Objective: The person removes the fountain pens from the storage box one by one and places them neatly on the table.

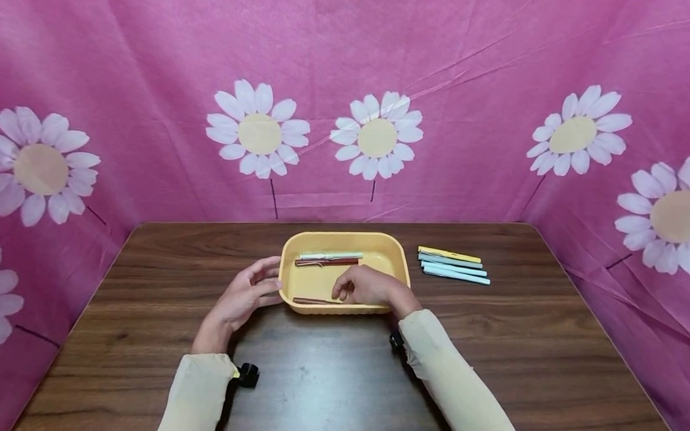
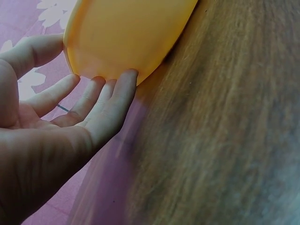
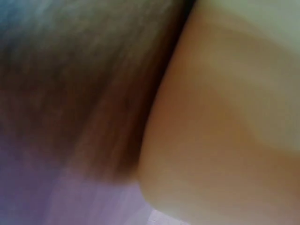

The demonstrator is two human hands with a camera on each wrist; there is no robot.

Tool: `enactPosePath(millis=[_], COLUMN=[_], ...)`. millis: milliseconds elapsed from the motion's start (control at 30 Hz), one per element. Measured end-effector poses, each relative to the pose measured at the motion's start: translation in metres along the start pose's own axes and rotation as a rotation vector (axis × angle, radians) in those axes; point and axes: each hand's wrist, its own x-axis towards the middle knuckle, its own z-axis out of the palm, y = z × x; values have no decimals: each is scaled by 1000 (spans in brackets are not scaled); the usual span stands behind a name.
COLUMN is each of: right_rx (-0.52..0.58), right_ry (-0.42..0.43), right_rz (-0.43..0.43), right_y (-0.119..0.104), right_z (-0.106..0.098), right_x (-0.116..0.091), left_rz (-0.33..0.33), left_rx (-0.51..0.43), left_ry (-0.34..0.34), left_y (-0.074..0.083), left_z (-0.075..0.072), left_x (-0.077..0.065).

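A yellow tray [image 1: 403, 260] with rounded corners stands on the table. My left hand [image 1: 249, 295] touches its left end, and the left wrist view shows the fingertips [image 2: 126, 77] against the outer wall. Inside the tray my right hand [image 1: 371, 286] has curled fingers at the right part of a brown pen [image 1: 312, 301], which lies along the near wall. The hand covers the pen's right end. Farther back in the tray, a pale mint pen [image 1: 331, 256] lies alongside a dark red pen [image 1: 325, 262] with a metal clip. The right wrist view is blurred, showing the tray wall [image 3: 211, 140] but no fingers.
Right of the tray, several pens lie side by side on the brown wooden table [image 1: 314, 381]: a yellow pen [image 1: 450, 254], a grey-green pen [image 1: 453, 262] and light blue pens [image 1: 458, 274]. A pink cloth [image 1: 330, 35] with white flowers surrounds the table's back and sides.
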Motion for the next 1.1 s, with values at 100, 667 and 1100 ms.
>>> enactPosePath(millis=[100,667,1100], right_rx=[-32,-15,86], right_ry=[-2,118,247], right_rz=[22,61,116], right_y=[-2,1,3], right_z=[0,0,-12], right_x=[0,2,-5], left_rz=[5,20,16], left_rx=[-5,-35,-25], left_ry=[0,-9,-2], left_y=[0,-2,-1], left_z=[1,1,2], left_x=[0,-1,0])
